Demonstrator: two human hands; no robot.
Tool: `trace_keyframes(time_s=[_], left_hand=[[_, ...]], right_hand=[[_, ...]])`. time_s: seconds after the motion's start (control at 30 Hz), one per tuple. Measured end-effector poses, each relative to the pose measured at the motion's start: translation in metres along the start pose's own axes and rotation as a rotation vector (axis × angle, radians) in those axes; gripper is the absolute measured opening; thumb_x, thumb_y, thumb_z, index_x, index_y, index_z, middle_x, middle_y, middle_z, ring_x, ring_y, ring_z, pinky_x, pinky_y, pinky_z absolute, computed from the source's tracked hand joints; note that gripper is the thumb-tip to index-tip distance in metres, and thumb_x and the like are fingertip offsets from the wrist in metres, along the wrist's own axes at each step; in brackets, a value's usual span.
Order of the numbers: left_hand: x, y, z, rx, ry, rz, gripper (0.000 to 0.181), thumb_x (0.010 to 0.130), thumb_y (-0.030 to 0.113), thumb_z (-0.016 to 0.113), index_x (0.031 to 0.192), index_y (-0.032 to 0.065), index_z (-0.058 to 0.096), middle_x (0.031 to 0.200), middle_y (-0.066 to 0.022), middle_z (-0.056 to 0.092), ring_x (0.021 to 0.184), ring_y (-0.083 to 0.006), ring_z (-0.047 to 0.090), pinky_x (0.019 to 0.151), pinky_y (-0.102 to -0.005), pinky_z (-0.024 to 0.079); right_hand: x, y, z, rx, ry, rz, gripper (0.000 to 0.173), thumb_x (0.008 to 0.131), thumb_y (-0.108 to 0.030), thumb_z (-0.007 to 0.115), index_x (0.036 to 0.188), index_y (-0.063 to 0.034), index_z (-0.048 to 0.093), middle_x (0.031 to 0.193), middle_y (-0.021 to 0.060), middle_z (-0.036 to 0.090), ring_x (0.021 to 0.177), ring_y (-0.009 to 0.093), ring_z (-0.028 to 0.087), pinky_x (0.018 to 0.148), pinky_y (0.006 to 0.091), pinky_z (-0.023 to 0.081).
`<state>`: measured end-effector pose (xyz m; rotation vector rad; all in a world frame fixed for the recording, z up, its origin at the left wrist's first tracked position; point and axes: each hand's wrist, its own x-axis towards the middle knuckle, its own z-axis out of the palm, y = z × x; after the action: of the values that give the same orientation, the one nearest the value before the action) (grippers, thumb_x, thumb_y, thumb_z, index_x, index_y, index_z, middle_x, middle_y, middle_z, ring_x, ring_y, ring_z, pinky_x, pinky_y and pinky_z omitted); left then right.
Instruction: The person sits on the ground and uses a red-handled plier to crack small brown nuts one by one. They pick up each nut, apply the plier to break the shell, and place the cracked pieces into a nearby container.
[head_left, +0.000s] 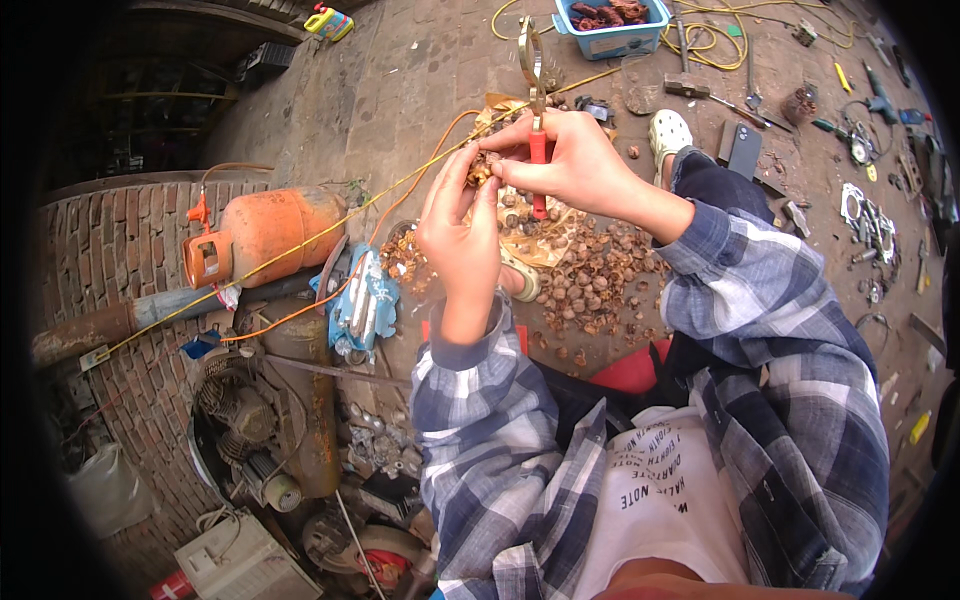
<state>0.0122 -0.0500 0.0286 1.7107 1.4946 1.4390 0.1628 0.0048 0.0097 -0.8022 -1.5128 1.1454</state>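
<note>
My left hand (459, 244) pinches a cracked walnut (480, 169) between thumb and fingertips, its brown kernel partly showing. Against the same nut press the thumb and forefinger of my right hand (600, 165). A nutcracker with red grips (538, 150) stays tucked in that right hand, its metal looped end pointing away from me. Beneath the hands, whole walnuts and a yellowish sheet (536, 251) are partly hidden. A heap of walnuts and broken shells (592, 289) spreads over the ground in front of me. Shelled pieces (405, 259) lie left of my left hand.
An orange gas cylinder (277, 225) lies at left, crossed by a yellow cord (300, 251). Below it sits an air compressor (251, 420). A blue tub (619, 41) stands ahead. To the right are a sledgehammer (686, 84), a phone (744, 150) and scattered metal parts (874, 225).
</note>
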Motion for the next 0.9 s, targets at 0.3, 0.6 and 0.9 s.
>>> trace_keyframes(time_s=[0.3, 0.6, 0.9], left_hand=[[-0.004, 0.010, 0.002, -0.269, -0.042, -0.118, 0.037, 0.092, -0.008, 0.058, 0.129, -0.0070, 0.055, 0.126, -0.0151, 0.061, 0.114, -0.0200, 0.061, 0.098, -0.0303, 0.049], [0.005, 0.006, -0.007, -0.733, -0.168, -0.230, 0.036, 0.097, -0.001, 0.053, 0.134, -0.0027, 0.048, 0.128, -0.0124, 0.055, 0.119, -0.0210, 0.056, 0.107, -0.0359, 0.045], [0.005, -0.004, -0.006, -0.460, -0.104, -0.145, 0.038, 0.093, -0.004, 0.058, 0.131, -0.0057, 0.054, 0.129, -0.0139, 0.059, 0.118, -0.0199, 0.057, 0.101, -0.0316, 0.046]], right_hand=[[0.001, -0.005, -0.001, -0.102, 0.121, -0.069, 0.023, 0.079, -0.015, 0.068, 0.096, -0.0001, 0.073, 0.075, 0.0097, 0.071, 0.068, 0.016, 0.069, 0.061, 0.0307, 0.054], [0.006, -0.011, -0.018, -0.127, -0.055, -0.202, 0.028, 0.082, -0.006, 0.064, 0.108, -0.0028, 0.072, 0.099, 0.0095, 0.068, 0.093, 0.017, 0.066, 0.080, 0.0302, 0.054], [0.002, -0.012, -0.012, -0.257, -0.022, -0.184, 0.026, 0.078, -0.008, 0.071, 0.104, -0.0052, 0.073, 0.095, 0.0092, 0.068, 0.088, 0.022, 0.066, 0.077, 0.0324, 0.054]])
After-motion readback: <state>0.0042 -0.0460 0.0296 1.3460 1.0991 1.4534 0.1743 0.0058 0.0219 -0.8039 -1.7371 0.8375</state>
